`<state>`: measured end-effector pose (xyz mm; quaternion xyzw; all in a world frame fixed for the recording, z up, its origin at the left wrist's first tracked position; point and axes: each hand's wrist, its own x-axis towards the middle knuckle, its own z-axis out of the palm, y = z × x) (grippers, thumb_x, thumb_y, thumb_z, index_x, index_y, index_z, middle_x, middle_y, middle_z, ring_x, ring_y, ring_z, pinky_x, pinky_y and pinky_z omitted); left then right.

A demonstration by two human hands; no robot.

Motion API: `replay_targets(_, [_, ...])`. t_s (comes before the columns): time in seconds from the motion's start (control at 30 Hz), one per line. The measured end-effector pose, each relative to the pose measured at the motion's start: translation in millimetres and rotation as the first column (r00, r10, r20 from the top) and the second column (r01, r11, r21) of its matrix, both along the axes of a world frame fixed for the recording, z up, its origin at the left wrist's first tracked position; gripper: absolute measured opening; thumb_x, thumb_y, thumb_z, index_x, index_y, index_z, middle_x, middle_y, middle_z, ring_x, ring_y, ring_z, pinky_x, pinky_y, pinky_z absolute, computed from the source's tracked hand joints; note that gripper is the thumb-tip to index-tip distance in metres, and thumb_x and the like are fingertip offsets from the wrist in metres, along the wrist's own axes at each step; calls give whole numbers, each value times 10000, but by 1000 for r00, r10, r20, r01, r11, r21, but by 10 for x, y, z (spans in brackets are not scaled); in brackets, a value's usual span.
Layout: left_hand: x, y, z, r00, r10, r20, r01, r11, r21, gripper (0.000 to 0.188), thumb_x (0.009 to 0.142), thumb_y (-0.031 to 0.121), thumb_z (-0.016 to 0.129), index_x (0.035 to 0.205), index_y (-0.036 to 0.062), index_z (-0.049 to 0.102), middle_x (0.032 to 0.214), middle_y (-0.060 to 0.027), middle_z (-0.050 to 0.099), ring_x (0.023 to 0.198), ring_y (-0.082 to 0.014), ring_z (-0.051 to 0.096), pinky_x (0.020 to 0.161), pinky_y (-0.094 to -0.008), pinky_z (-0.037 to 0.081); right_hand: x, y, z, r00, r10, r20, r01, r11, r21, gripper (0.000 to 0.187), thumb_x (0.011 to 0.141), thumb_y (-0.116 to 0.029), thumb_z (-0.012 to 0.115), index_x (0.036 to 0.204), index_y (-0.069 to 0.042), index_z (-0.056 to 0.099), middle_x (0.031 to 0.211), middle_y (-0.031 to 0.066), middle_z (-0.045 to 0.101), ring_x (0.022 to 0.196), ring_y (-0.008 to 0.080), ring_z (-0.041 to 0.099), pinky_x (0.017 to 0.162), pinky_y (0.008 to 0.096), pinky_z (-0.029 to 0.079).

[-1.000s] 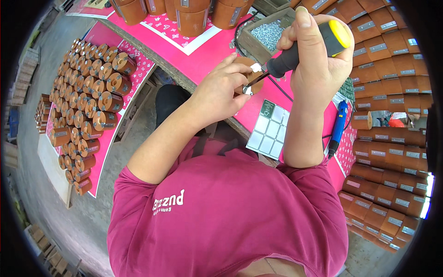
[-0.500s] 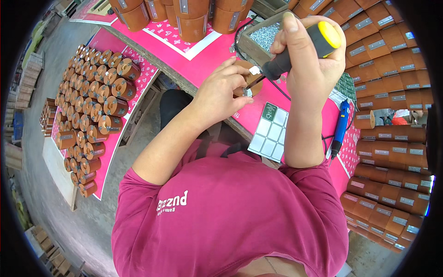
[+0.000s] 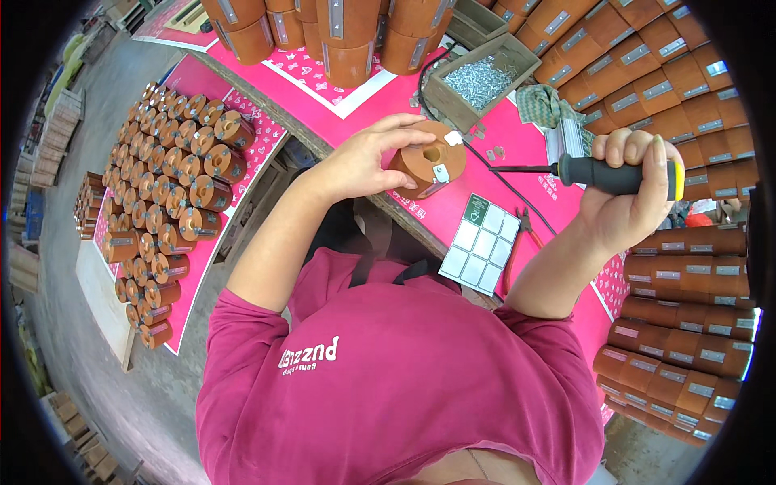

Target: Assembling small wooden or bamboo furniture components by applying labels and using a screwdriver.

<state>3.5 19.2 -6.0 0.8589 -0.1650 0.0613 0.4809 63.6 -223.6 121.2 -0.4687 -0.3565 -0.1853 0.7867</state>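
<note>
A round brown wooden block (image 3: 419,167) with a hole in its top stands on the pink-covered table. My left hand (image 3: 368,158) grips its left side, thumb in front and fingers behind. Two small pale metal plates lie at the block's top edge, one at the right and one at the front. My right hand (image 3: 634,190) is closed around the black handle of a screwdriver (image 3: 594,172) with a yellow end. Its shaft lies level and points left toward the block, with the tip apart from it.
Right of the block is a wooden box (image 3: 503,50) of small screws. A sheet of white labels (image 3: 478,246) and red-handled pliers (image 3: 517,250) lie nearer me. Stacked brown cylinders (image 3: 687,267) line the right side; more cylinders (image 3: 174,186) cover a lower table at left. A black cable crosses the tabletop.
My right hand has swung right and down, taking the screwdriver off the block and turning it level. My left hand stays on the block, whose top now shows.
</note>
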Motion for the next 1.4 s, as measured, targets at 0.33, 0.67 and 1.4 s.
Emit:
replay_targets(0.33, [-186,-477,-181,897,401,187,-393,916,-80,591,546,155,853,1082,71,619,1084,-120,568,1022,-274,583,879,-356,479,12,-45,-97,998,3,-56,1,998,59,60,886,-70,542,897,-11,552,675,91,507,568,184,503,517,336,441])
replay_targets(0.67, [-160,-315,-95,953,254,164,-247,967,-58,511,675,242,798,1122,78,610,1164,-119,537,1063,-279,564,894,-371,471,-24,-65,-119,998,9,-68,-6,999,45,47,881,-59,543,895,-13,544,665,95,506,565,185,504,515,333,439])
replay_targets(1.4, [-117,-502,119,899,109,424,-269,902,339,390,830,250,612,1192,108,574,1316,-119,478,1268,-328,403,1024,-490,344,364,-472,-580,891,-382,-244,393,919,-1,114,848,-29,613,869,-23,501,652,85,539,557,168,545,527,286,468])
